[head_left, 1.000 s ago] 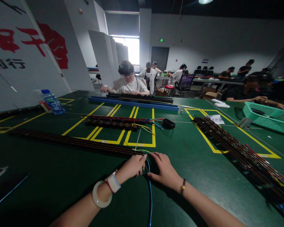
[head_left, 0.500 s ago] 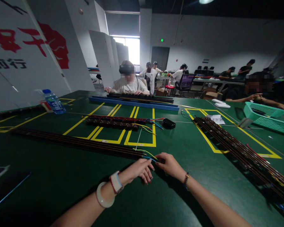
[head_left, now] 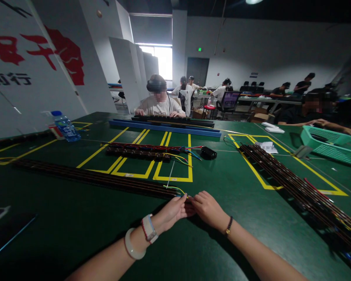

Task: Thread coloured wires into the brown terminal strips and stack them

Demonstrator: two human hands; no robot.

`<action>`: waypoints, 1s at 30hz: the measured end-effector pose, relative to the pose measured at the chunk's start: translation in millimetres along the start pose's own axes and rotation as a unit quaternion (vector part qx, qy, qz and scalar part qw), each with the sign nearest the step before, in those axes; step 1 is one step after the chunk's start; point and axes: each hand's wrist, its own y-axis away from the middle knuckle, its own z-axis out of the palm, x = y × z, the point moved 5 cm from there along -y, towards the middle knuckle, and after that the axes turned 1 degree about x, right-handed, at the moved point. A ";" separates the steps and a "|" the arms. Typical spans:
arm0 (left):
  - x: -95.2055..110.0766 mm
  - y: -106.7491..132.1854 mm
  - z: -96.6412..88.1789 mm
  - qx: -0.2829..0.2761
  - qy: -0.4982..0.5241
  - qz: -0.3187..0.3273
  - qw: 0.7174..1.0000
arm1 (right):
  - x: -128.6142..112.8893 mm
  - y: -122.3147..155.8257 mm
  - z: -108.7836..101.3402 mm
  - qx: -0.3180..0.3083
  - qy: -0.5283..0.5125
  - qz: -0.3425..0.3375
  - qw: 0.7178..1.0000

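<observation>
Pinching the yellow-green wire in the left hand, beside the narrowed right hand with hidden grip, just off the end of the long strip.

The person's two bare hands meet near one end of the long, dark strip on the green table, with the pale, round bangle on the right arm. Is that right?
Wrong arm: the head view shows the pale, round bangle on the left arm. The rest holds: left hand and right hand meet near one end of the long, dark strip on the green table.
</observation>
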 end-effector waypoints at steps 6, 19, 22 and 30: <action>-5.2 -4.7 -3.4 0.006 0.034 0.032 0.999 | -15.3 2.6 0.6 -0.008 0.072 -0.057 0.996; -3.4 -0.3 0.4 0.005 0.002 0.041 0.999 | -13.8 4.5 -21.5 -0.119 -0.047 0.215 0.968; -1.2 2.0 3.1 -0.016 -0.009 0.043 0.999 | -9.8 8.7 -22.5 -0.177 -0.078 0.238 0.952; 1.8 5.2 -0.3 0.016 -0.054 0.047 0.997 | 42.1 6.4 -27.6 -0.156 -0.248 0.283 0.913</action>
